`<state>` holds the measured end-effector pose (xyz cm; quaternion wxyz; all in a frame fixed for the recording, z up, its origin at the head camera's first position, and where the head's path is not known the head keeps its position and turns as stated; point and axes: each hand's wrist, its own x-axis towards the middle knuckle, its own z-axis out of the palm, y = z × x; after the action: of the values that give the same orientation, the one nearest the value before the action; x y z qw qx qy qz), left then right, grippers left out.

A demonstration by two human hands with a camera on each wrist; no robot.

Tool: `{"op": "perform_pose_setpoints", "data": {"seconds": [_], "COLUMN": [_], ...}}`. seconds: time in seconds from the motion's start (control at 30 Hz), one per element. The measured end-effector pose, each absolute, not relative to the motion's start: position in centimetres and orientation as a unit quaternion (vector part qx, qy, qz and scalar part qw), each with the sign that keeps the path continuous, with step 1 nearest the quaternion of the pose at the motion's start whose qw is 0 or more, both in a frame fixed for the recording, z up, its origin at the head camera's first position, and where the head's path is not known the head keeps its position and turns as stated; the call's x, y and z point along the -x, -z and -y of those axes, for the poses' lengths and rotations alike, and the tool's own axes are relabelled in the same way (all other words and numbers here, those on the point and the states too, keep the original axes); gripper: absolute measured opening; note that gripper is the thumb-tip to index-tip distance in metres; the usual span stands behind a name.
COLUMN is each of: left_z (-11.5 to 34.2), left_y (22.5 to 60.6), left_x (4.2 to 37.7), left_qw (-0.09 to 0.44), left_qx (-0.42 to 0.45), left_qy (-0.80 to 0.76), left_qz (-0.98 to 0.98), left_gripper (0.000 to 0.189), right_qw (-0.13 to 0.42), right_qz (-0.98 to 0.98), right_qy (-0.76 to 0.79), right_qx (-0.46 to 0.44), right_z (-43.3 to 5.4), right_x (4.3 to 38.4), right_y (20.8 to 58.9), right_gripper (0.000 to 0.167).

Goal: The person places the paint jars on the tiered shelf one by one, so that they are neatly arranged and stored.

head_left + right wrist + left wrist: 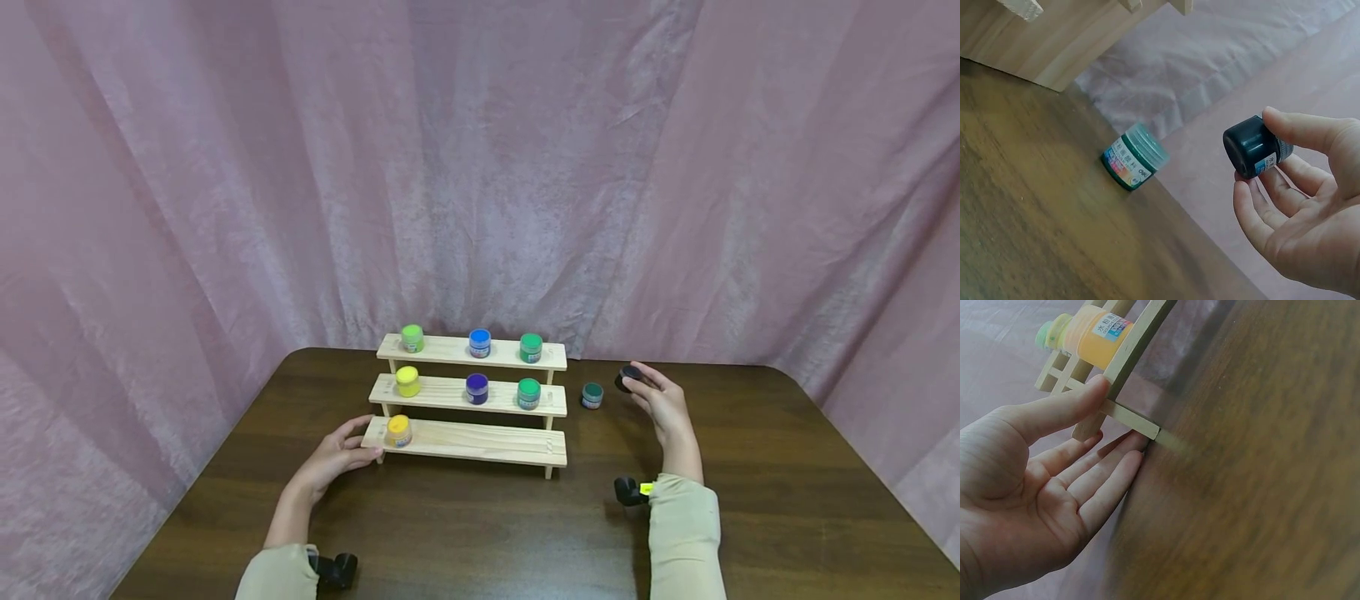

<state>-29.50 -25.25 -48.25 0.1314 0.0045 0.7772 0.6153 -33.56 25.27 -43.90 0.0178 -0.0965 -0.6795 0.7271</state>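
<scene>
My left hand [335, 457] holds the left end of the lowest board of a three-step wooden rack [480, 442]. In the left wrist view the thumb lies on the board's edge, with the other fingers behind near the leg [1132, 420]. A yellow-orange paint jar [399, 431] stands on that board, close to this hand. My right hand [663, 408] pinches a black paint jar [1250, 147] between thumb and fingers, raised over the table and tipped sideways. Left of it, a dark green paint jar [592, 396] stands upright on the table.
On the middle board are yellow [408, 382], purple [477, 388] and green [528, 393] jars. The top board bears light green [412, 338], blue [480, 342] and green [531, 347] ones. A pink curtain [480, 167] hangs behind the brown wooden table [450, 533].
</scene>
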Motion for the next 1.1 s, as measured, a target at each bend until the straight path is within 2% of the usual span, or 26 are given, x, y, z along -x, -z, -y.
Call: {"op": "perform_pose_setpoints", "data": {"seconds": [0.2,0.43,0.8,1.1], "left_z": [25.2,25.1,25.0,25.1], "left_y": [48.2,47.8,47.9,47.9], "left_x": [29.5,29.5,29.7,29.4], "left_qw": [0.134,0.133,0.133,0.134], "left_qx": [-0.003,-0.015,-0.010,-0.009], "left_qy": [-0.614,-0.614,-0.612,-0.610], "left_qz": [-0.778,-0.778,-0.780,-0.781], "left_gripper": [0.077,0.078,0.076,0.076], "right_qw": [0.020,0.032,0.045,0.066], "right_qz": [0.683,0.686,0.721,0.712], "right_qy": [-0.725,-0.724,-0.691,-0.699], "right_qx": [0.090,0.064,0.032,0.020], "right_z": [-25.1,-24.5,-22.9,-21.6], "right_x": [33.5,33.3,33.0,32.6], "right_y": [43.2,42.2,40.7,39.5], "right_gripper": [0.065,0.050,0.064,0.060]}}
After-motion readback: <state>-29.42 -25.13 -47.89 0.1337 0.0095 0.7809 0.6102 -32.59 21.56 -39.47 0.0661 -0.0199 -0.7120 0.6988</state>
